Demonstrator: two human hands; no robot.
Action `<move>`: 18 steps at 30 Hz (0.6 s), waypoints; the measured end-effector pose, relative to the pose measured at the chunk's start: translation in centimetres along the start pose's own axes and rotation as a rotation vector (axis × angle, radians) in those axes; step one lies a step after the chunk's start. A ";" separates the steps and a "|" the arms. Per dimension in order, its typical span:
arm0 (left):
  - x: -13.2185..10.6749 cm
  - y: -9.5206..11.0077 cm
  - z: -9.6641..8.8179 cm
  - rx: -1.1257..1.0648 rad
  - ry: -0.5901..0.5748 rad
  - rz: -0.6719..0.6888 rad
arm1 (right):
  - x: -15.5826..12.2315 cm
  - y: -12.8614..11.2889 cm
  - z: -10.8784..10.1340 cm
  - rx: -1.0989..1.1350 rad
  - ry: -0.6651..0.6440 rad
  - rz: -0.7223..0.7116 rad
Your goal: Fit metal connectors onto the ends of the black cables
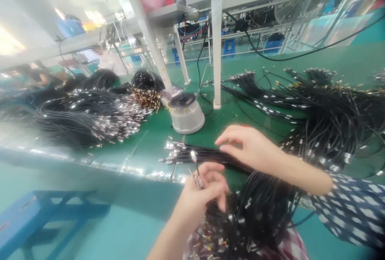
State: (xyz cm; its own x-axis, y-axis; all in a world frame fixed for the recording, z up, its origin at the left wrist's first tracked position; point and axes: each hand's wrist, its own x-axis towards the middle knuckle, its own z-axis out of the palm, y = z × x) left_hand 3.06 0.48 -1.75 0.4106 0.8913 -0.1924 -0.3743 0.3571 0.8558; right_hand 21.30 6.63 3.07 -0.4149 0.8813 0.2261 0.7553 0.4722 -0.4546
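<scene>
My left hand (201,196) is closed in a pinch on a few thin black cables with metal tips (195,164), their ends sticking up above my fingers. My right hand (249,146) hovers just above and to the right, fingers bent and pinched over a flat bundle of black cables (192,154) lying on the green table (144,148). Whether it holds a cable I cannot make out. A thick hank of black cables (258,216) hangs from the table edge onto my lap, under both hands.
A white round device with a dark top (185,112) stands behind the bundle. Large heaps of black cables lie at the left (90,117) and right (331,107). A white frame post (216,39) rises mid-table. A blue stool (45,216) stands at lower left. A person sits far left.
</scene>
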 end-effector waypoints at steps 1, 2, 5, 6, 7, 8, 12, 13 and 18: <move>0.0 0.0 0.1 0.022 -0.023 -0.004 | -0.1 -1.2 0.0 0.178 -0.030 -0.078; 0.0 0.0 0.1 0.053 -0.040 -0.008 | -0.2 -2.3 0.0 0.285 -0.037 -0.159; 0.0 -0.4 -0.1 0.148 -0.042 -0.017 | -0.1 -4.1 0.2 0.352 -0.049 -0.396; -0.1 -0.5 -0.2 0.164 -0.032 -0.021 | 0.0 -4.3 0.3 0.321 -0.050 -0.449; -0.1 -0.6 -0.2 0.166 -0.024 -0.024 | 0.0 -4.2 0.4 0.295 -0.051 -0.480; -0.1 -0.6 -0.2 0.158 -0.022 -0.027 | 0.1 -4.1 0.5 0.279 -0.051 -0.496; 0.0 -0.5 0.0 0.105 -0.072 -0.028 | -0.2 -3.2 1.0 0.304 -0.026 -0.535; 0.0 -0.4 0.0 0.094 -0.083 -0.023 | -0.4 -3.0 1.1 0.301 -0.020 -0.528; 0.2 -0.4 -0.2 0.079 -0.097 -0.033 | -1.0 -2.7 1.8 0.266 -0.029 -0.429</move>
State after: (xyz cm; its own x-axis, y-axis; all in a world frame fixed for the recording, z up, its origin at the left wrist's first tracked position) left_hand 3.15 0.57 -2.25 0.5016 0.8468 -0.1769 -0.2939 0.3591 0.8858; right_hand 18.80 4.41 2.55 -0.6762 0.6062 0.4187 0.3596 0.7675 -0.5306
